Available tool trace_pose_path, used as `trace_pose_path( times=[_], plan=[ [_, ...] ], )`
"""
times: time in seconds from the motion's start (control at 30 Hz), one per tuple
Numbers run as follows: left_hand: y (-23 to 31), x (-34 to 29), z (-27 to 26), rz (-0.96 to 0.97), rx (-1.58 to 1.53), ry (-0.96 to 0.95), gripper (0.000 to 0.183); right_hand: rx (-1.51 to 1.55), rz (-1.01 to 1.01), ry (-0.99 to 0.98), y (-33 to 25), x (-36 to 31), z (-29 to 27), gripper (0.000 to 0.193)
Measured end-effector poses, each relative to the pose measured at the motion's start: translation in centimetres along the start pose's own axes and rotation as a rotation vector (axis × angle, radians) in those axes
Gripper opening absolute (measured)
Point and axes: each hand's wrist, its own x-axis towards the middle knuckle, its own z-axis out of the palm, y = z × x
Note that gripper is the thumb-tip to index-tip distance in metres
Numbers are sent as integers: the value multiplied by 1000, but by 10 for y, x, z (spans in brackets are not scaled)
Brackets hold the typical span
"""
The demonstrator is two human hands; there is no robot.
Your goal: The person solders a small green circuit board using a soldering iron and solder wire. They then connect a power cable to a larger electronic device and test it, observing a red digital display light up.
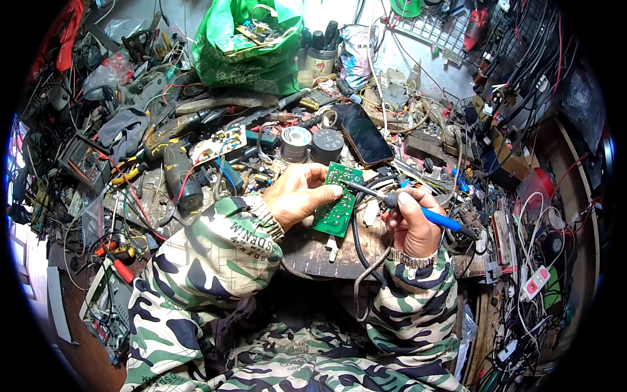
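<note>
Between the thumb and fingers of my left hand [297, 196] is a green circuit board [336, 219], tilted, its solder side toward me. A white connector [332, 249] sticks out below the board's lower edge. My right hand [415, 222] grips a soldering iron [437, 220] with a blue handle, closed around it like a pen. The iron's dark tip points left and meets the upper part of the board, close to my left thumb; whether it touches a joint is too small to tell. Just beyond the board stand a solder spool [296, 144] and a dark round tin [327, 145].
A black phone [366, 134] lies behind the board. Left of my hands are a cordless drill [176, 163] and another circuit board [219, 144]. A green bag [248, 55] of boards stands at the back. Cables hang on the right, beside a power strip [537, 282]. Loose parts cover the wooden bench.
</note>
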Motion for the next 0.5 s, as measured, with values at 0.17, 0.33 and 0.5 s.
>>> trace_pose_path(
  times=[0.17, 0.33, 0.5],
  plan=[
    [-3, 3, -1, 3, 6, -8, 33, -11, 4, 16, -2, -1, 1, 18],
    [-1, 1, -1, 5, 5, -1, 34, 3, 4, 3, -3, -1, 3, 18],
    [-1, 1, -1, 28, 5, -14, 35, -19, -10, 9, -2, -1, 4, 18]
  ],
)
